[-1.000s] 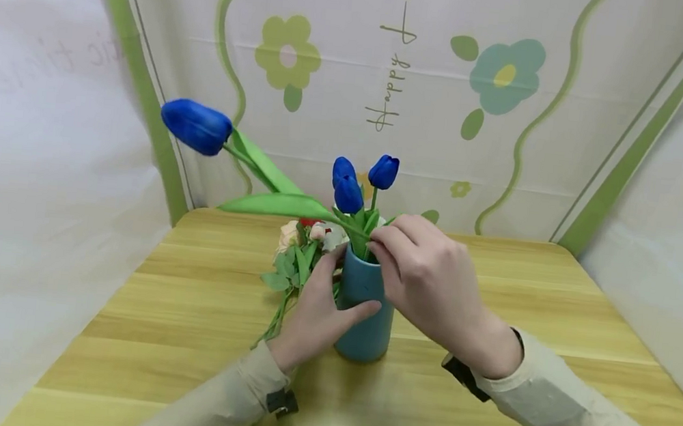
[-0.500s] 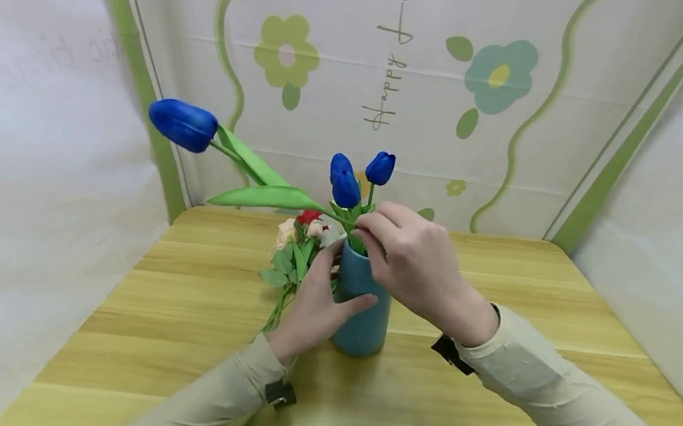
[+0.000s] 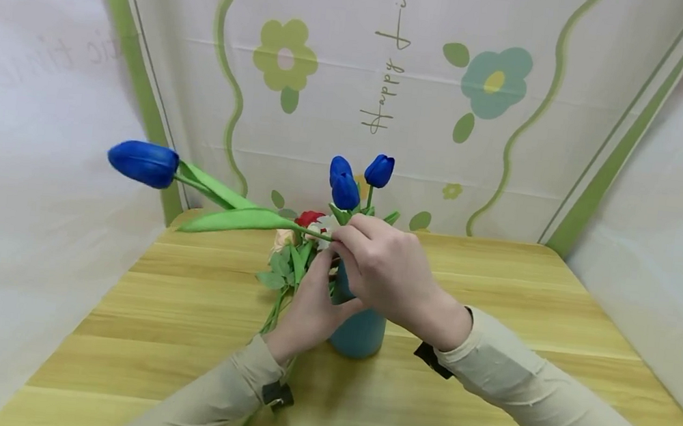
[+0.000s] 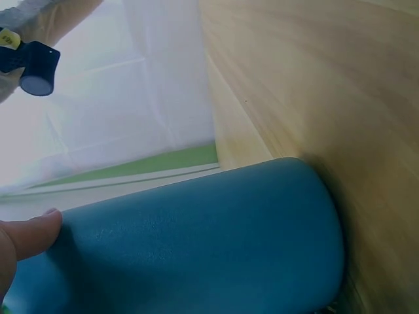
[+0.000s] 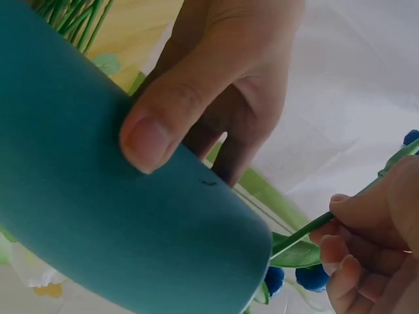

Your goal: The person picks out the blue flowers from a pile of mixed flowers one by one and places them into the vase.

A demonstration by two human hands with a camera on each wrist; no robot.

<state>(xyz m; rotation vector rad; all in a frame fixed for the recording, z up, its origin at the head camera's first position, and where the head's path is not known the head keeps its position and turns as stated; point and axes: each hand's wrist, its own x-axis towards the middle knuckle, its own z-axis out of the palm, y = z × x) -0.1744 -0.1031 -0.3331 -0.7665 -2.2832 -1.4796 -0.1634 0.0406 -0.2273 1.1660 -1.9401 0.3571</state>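
A teal vase stands upright on the table, holding several blue tulips. My left hand grips the vase's upper left side; in the right wrist view its thumb presses the wall and its fingers curl around behind. Above the rim, my right hand pinches the green stem of another blue tulip, whose bloom points far left, nearly level. The right wrist view shows that stem reaching the vase's mouth from between thumb and fingers. In the head view my right hand covers most of the rim.
Left of the vase lies a bunch of flowers with a red bloom, a peach rose and green leaves, stems toward the front. Beneath is a wooden table. A printed curtain hangs behind, with white sheets at both sides.
My right hand has moved left and a little lower across the rim. The held tulip's bloom has swung left and down, leaving its stem flatter. My left hand keeps its grip on the vase.
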